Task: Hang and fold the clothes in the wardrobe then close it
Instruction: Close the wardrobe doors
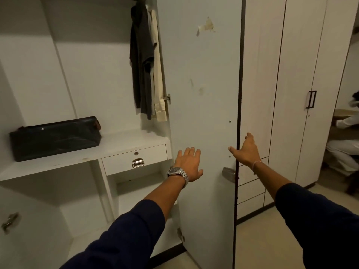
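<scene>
Wardrobe open, its right door swung out toward the camera, inner face showing, filling the centre from 12 to 6 o'clock. Left hand flat on the door's inner face, fingers straight and spread, palm pressing, nothing grasped; silver wristwatch on that wrist. Right hand at the door's dark free edge, at 3 o'clock from the left hand: thumb on the inner side, fingers reaching round to the outer side, loosely extended; cannot tell if they clamp the edge or only touch it. Thin bracelet on the right wrist. Both arms in dark blue sleeves.

Metal latch plate on the door just below the right hand. Torn tape residue on the door at 12 o'clock.

Clothes hang inside at 11 o'clock: dark grey shirt with a cream garment just beside it, close to the door hinge.

Black bag lies on the shelf at 9 o'clock. Small drawer with a metal pull under the shelf, left of the left hand.

Closed wardrobe doors with a black handle at 2 o'clock. Seated person in white at 3 o'clock, partly cut off.
</scene>
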